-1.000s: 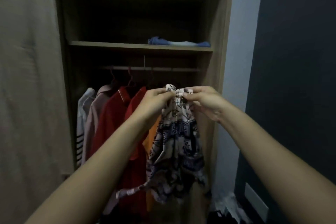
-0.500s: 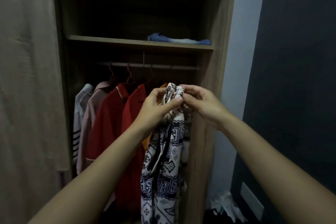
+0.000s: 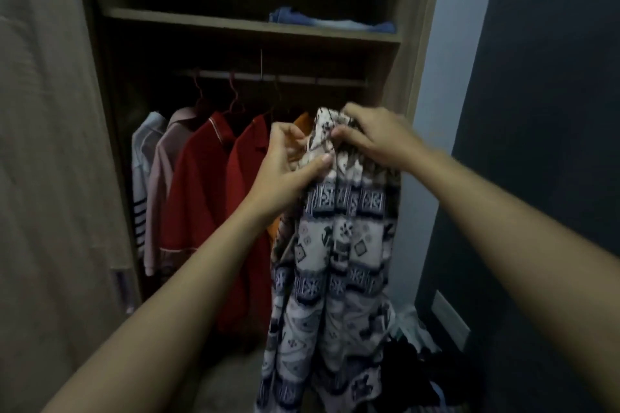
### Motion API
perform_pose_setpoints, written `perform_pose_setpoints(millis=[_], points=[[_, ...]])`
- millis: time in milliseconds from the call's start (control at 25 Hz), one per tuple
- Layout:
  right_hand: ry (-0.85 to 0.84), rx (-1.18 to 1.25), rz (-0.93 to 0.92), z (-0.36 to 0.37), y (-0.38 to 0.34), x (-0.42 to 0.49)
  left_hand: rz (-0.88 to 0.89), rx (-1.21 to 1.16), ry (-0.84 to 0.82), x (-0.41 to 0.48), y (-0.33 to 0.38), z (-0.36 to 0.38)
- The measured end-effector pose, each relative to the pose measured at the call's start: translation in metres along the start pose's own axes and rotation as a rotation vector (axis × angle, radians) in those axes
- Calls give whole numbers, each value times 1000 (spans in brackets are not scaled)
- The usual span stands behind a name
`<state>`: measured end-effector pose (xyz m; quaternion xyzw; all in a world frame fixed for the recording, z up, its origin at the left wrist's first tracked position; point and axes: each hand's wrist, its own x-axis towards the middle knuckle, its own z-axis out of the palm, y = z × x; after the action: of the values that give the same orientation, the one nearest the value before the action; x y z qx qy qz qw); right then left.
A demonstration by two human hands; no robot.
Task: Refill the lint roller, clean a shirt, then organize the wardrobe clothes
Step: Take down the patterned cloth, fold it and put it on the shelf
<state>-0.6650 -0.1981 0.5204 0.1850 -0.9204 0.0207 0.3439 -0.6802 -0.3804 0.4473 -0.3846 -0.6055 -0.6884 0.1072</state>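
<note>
A white shirt with dark blue patterned bands [image 3: 339,245] hangs down in front of the open wardrobe. My left hand [image 3: 285,171] pinches its bunched top from the left. My right hand [image 3: 372,137] grips the same bunch from above and the right. Behind them, on the rail [image 3: 275,77], hang a striped white shirt [image 3: 144,178], a pink shirt [image 3: 161,184], two red shirts [image 3: 201,184] and an orange one [image 3: 300,121], partly hidden by my hands. Whether the patterned shirt has a hanger is not visible.
A folded blue garment [image 3: 328,22] lies on the wooden shelf [image 3: 201,20] above the rail. The wardrobe door [image 3: 50,178] stands at the left. A dark wall [image 3: 553,111] is at the right. Loose clothes [image 3: 412,355] lie on the floor at the lower right.
The patterned shirt has unfurled and now hangs long and straight. Both hands have shifted down and a little right while regripping its top; the view has dropped slightly.
</note>
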Motion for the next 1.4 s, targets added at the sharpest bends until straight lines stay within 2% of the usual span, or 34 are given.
perform_pose_setpoints(millis=[120, 240, 400, 480, 640, 760, 920, 1000, 1120, 1280, 1400], points=[[48, -134, -97, -14, -1, 22, -32, 208, -14, -28, -36, -14], [5, -187, -190, -28, -8, 40, -112, 369, -17, -57, -69, -18], [30, -247, -212, -35, -15, 53, -163, 522, -119, -72, -96, -18], [34, -249, -199, -37, -12, 55, -247, 555, -197, -74, -112, -18], [25, -241, -149, -33, -4, 48, -327, 592, -328, -83, -136, -14], [31, -217, -55, -32, 16, 36, -467, 561, -402, -94, -153, -28], [-5, -169, 79, -26, 48, 16, -592, 479, -344, -107, -165, -54], [36, -107, 132, -18, 57, 9, -588, 533, -346, -109, -166, -63], [-67, -137, 102, -3, 56, 2, -578, 632, -389, -114, -177, -79], [-5, 2, 167, 9, 55, -9, -540, 648, -335, -117, -175, -91], [61, 11, 318, 15, 66, -19, -481, 628, -301, -127, -176, -107]])
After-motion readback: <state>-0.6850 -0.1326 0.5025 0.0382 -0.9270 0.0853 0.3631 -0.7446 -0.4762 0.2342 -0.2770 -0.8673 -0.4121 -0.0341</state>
